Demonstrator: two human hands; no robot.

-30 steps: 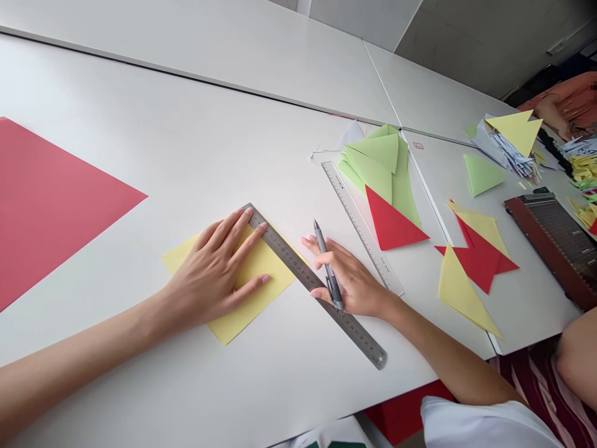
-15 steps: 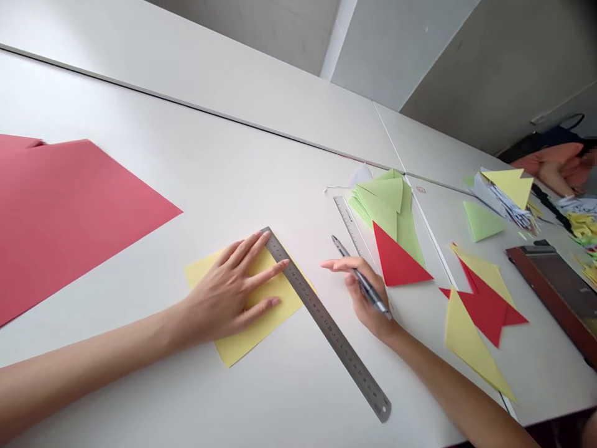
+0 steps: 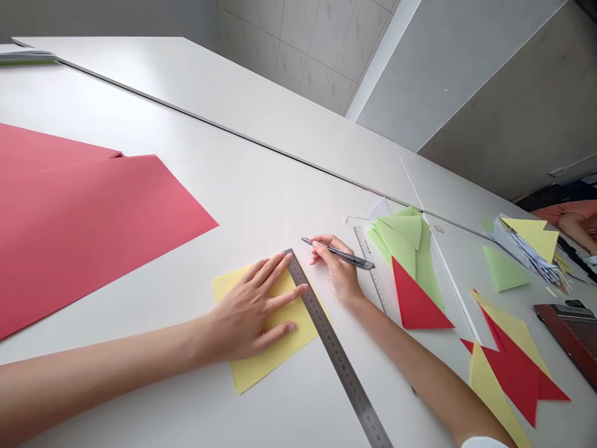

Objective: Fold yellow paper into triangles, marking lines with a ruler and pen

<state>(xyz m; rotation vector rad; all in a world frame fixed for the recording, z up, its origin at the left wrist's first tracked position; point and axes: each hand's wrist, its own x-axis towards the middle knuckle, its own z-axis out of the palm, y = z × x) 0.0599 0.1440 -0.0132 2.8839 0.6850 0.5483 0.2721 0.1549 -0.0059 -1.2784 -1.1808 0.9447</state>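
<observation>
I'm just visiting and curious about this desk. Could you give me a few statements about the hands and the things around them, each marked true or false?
1. The right hand is holding a pen. True.
2. The left hand lies on the large red sheet. False: it lies on the yellow paper, reaching onto the metal ruler.
3. The metal ruler extends past the yellow paper. True.
4. The pen's tip is on the yellow paper. False: it is off the paper, beyond the ruler's far end.
5. A clear ruler lies beside the pile of green papers. True.
</observation>
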